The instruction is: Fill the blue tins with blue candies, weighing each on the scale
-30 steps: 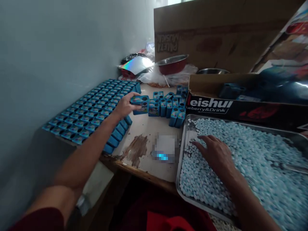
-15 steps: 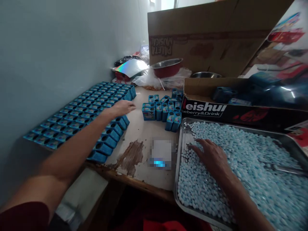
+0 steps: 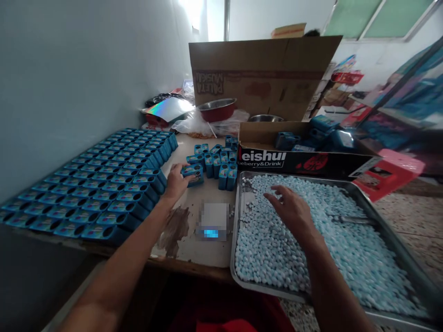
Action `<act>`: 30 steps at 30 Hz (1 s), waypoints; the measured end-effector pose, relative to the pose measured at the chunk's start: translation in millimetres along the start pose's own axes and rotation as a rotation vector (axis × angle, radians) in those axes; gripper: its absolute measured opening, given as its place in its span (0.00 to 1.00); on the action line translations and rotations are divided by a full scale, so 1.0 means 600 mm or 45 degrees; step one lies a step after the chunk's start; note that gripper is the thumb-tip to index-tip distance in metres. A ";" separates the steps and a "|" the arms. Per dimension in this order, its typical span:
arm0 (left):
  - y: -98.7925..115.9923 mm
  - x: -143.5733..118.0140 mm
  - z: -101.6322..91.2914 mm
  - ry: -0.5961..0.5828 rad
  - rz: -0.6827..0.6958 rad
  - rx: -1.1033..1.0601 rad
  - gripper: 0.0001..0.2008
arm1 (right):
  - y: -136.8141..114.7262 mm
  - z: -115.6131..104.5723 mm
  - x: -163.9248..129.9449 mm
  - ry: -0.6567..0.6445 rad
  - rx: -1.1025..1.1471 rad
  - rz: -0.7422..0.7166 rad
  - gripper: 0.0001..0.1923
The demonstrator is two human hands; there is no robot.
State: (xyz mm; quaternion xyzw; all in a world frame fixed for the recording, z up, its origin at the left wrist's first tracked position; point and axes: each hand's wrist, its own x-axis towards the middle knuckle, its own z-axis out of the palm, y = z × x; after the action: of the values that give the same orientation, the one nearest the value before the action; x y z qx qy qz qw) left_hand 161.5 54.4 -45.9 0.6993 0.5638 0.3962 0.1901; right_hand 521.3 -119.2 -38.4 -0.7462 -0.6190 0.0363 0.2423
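A worn wooden table (image 3: 207, 251) stands against a pale wall. The metal tray (image 3: 387, 230) sits at its right edge, filled with light blue candies (image 3: 346, 249). The right hand (image 3: 292, 212) hovers over them, fingers loosely spread, holding nothing. Left of the tray, the left hand (image 3: 176, 183) closes on a small blue box (image 3: 193, 174): likely light, thin card, best held by its sides.

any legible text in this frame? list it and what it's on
"eishui" over "ueberry&Drink": front of the black carton behind the metal tray; first letters cut off.
"PALETA MUSICAL": upside down on the big cardboard box.
Small blue boxes, including the one at the left hand: print too small to read.
Blurred patch on the table: unreadable.
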 end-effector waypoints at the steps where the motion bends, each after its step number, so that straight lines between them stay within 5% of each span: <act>1: 0.007 -0.021 -0.011 -0.035 0.019 -0.021 0.20 | 0.002 -0.007 -0.003 -0.066 -0.100 -0.018 0.22; 6: 0.053 -0.145 -0.020 -0.373 0.086 -0.238 0.20 | 0.022 -0.030 -0.017 -0.372 -0.635 -0.034 0.19; 10: 0.077 -0.197 -0.005 -0.525 0.009 -0.290 0.19 | 0.051 -0.032 -0.002 -0.352 -0.762 0.015 0.19; 15: 0.048 -0.203 -0.019 -0.424 0.019 -0.478 0.34 | 0.072 -0.004 0.043 -0.391 -0.730 -0.098 0.25; 25: 0.003 -0.224 -0.067 -0.149 -0.372 -0.570 0.21 | 0.076 0.066 0.068 -0.726 -0.421 -0.515 0.11; 28: -0.002 -0.227 -0.064 -0.107 -0.320 -0.511 0.19 | 0.076 0.048 0.071 -0.692 -0.143 -0.432 0.09; 30: -0.005 -0.226 -0.059 -0.089 -0.296 -0.507 0.20 | 0.070 0.029 0.069 -0.656 0.111 -0.202 0.12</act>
State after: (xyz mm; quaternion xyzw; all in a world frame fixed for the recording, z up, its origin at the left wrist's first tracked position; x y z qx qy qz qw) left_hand 125.5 -78.5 -72.2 0.5916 0.5445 0.4505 0.3880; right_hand 563.0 -79.6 -60.7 -0.6503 -0.7147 0.2324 0.1108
